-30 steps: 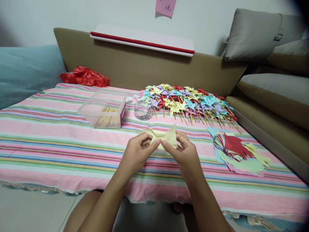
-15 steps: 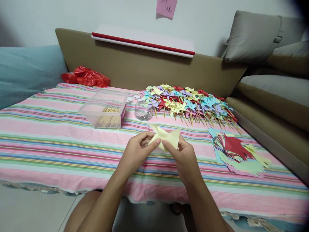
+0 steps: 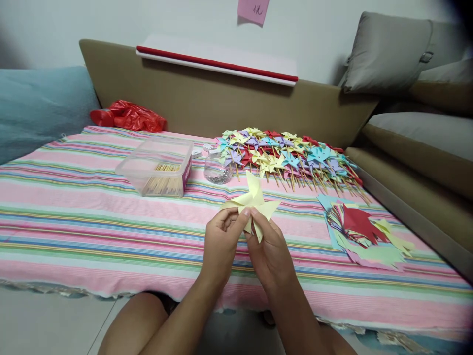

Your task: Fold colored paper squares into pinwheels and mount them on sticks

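A pale yellow paper pinwheel [image 3: 253,198] with pointed blades is held up above the striped cloth, near the middle of the view. My left hand [image 3: 226,231] grips it from the left, thumb on its centre. From the right, my right hand [image 3: 269,241] pinches it too, the thumb beside the left thumb and fingers behind the paper. Beyond my hands sit a clear round jar [image 3: 218,170] with small metallic pieces and a clear plastic box [image 3: 129,170] of wooden sticks [image 3: 164,181].
Many finished-looking pinwheels on sticks [image 3: 291,160] lie in a pile at the back right. Cut paper sheets [image 3: 377,251] are stacked at the right. A red plastic bag [image 3: 136,117] lies at the back left. Grey cushions [image 3: 388,54] line the right side.
The paper has turned and now shows more spread blades around its centre. My hands have come closer together, with both thumbs at the middle. The view has shifted slightly.
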A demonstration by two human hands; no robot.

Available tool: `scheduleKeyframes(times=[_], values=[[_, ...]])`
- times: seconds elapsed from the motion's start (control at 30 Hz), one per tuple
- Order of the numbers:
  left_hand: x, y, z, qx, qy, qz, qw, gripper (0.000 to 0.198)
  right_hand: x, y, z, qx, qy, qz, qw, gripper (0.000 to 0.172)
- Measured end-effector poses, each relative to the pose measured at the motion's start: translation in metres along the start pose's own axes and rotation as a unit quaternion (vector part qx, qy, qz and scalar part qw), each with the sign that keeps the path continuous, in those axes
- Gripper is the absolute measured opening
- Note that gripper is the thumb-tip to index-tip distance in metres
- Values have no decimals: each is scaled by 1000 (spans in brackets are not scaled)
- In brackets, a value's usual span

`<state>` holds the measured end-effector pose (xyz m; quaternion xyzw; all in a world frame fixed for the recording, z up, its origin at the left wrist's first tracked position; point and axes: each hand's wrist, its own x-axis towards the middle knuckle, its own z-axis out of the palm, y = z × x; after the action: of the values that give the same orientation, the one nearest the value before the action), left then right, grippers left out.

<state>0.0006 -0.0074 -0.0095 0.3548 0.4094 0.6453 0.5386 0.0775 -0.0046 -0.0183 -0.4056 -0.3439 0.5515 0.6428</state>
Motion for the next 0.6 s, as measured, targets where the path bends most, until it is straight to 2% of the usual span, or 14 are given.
scheduleKeyframes(times=[0.2, 0.27, 0.37, 0.43, 0.47, 0.53, 0.6], values=[[6, -4, -8, -2, 15, 2, 1000, 25, -3, -2, 9, 32, -24, 6, 999, 27], [9, -5, -11, -25, 12, 1, 1000, 26, -4, -3, 8, 48, -2, -1, 999, 32], [15, -4, -15, -70, 25, -5, 997, 29, -3, -5, 1, 23, 40, -50, 998, 51], [18, -2, -17, -90, 36, -11, 995, 30, -3, -7, -5, -51, 11, -103, 993, 59], [18, -1, -18, -95, 37, -12, 995, 29, -3, -9, -7, -101, -17, -125, 987, 53], [19, 1, -20, -97, 32, -7, 995, 28, -3, -11, -12, -193, -67, -151, 967, 31], [19, 1, -21, -94, 29, -1, 995, 26, -3, -13, -14, -255, -90, -163, 949, 17]])
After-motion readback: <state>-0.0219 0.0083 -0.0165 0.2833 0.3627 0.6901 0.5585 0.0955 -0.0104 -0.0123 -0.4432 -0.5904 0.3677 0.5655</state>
